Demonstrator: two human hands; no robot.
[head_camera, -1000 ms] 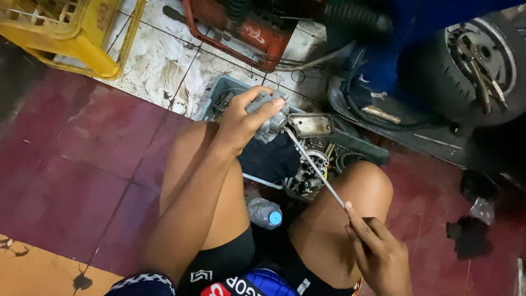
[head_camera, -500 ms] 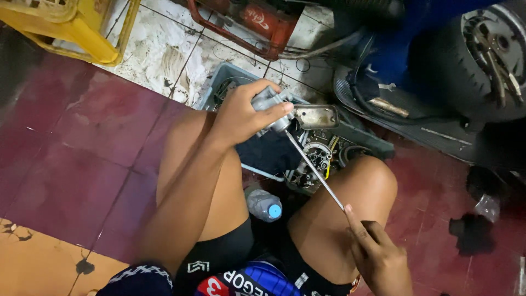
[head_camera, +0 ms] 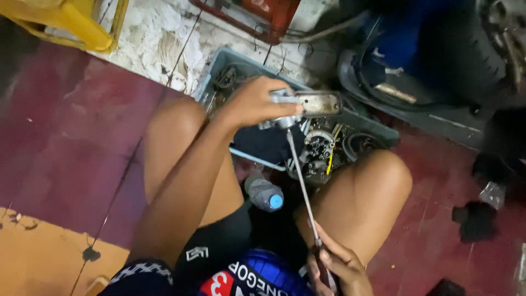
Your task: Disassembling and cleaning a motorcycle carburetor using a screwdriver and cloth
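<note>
My left hand grips a small grey metal engine part with a rectangular, rust-stained face, held above a grey tray. My right hand is closed on the handle of a long screwdriver, low between my knees. The screwdriver's thin shaft runs up and left, and its tip meets the underside of the metal part. I sit on the floor with bare knees on either side.
A plastic bottle with a blue cap lies between my legs. More engine parts and a dark cloth fill the tray. A yellow crate stands far left, a red frame behind, a scooter wheel right.
The view has shifted, bringing the hands closer. My left hand has turned the metal part so its rectangular face shows. The screwdriver stays against it, and my right hand sits lower in the frame.
</note>
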